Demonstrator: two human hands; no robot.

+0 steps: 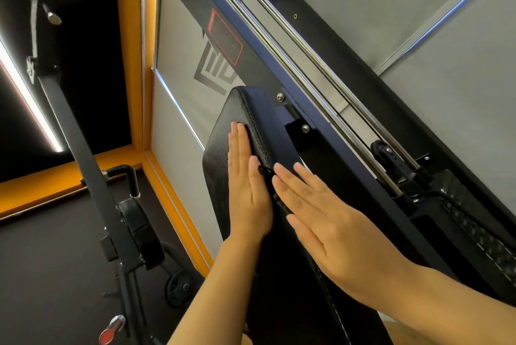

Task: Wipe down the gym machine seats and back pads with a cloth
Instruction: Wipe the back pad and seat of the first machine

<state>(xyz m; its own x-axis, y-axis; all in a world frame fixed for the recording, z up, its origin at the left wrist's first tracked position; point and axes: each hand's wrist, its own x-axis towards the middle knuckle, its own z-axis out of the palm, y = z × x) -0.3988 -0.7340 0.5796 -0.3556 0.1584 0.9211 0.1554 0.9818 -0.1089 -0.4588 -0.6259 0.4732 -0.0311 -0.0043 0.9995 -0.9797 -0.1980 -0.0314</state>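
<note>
A black padded back pad (234, 118) with stitched edges is bolted to a dark blue machine upright. My left hand (247, 188) lies flat on the pad's face, fingers straight and pointing up. My right hand (326, 219) is flat too, fingers straight, resting along the pad's right edge beside the left hand. A small black part (265, 170) shows between the two hands at the pad's seam. No cloth is visible in either hand.
Two chrome guide rods (301, 65) run along the blue frame (268, 71) to the right of the pad, with a pulley (381, 150) lower down. On the left stand a black machine arm (83, 154), a handle (125, 174) and a weight plate (181, 287). Orange-trimmed wall behind.
</note>
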